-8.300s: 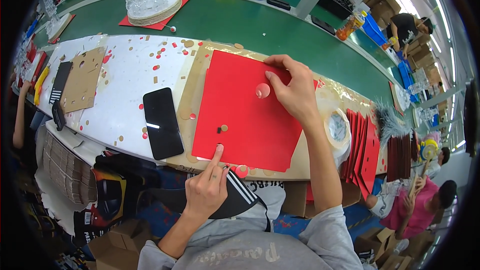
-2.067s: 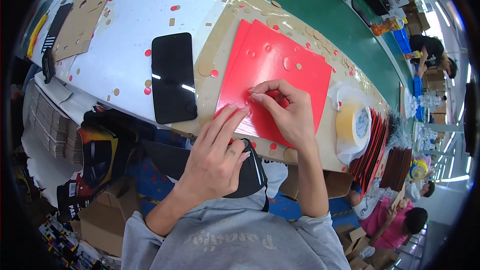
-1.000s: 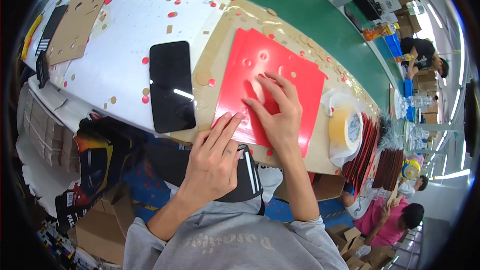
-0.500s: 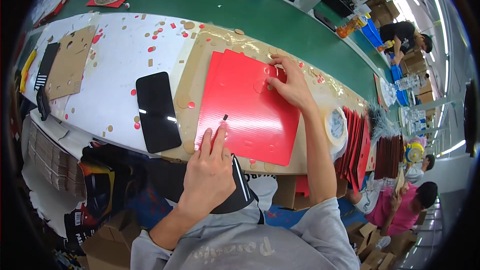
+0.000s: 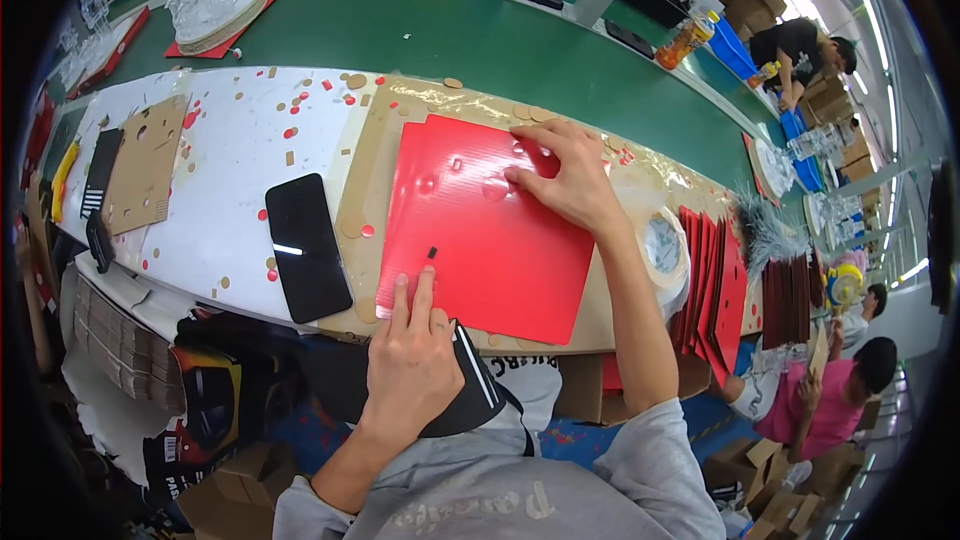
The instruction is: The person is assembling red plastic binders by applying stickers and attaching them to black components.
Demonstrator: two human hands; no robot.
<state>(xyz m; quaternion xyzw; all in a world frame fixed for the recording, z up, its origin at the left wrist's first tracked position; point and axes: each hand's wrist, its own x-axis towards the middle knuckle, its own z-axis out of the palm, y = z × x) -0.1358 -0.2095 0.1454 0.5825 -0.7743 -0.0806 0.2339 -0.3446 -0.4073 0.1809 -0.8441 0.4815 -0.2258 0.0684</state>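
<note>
Two red corrugated plastic sheets (image 5: 500, 250) lie stacked in front of me, the lower one showing along the left side. Small cutouts and a round outline mark the upper sheet, and a small dark mark sits near its lower left. My left hand (image 5: 415, 365) rests at the near left edge, two fingers stretched onto the red surface and the others curled. At the far right edge, my right hand (image 5: 572, 180) arches over the sheet with thumb and forefinger apart. Its thumb touches the surface near the round outline; its other fingertips are partly hidden.
A black phone (image 5: 308, 248) lies left of the sheets. To the right are a tape roll (image 5: 662, 243) and upright red sheets (image 5: 705, 290). Punched-out brown and red bits dot the white board (image 5: 225, 190). Beyond runs a green table (image 5: 350, 25); other people work at right.
The whole view has shifted, with the table appearing lower. My right hand has moved slightly left relative to the sheet, its forefinger straighter. My left fingers remain near the same edge.
</note>
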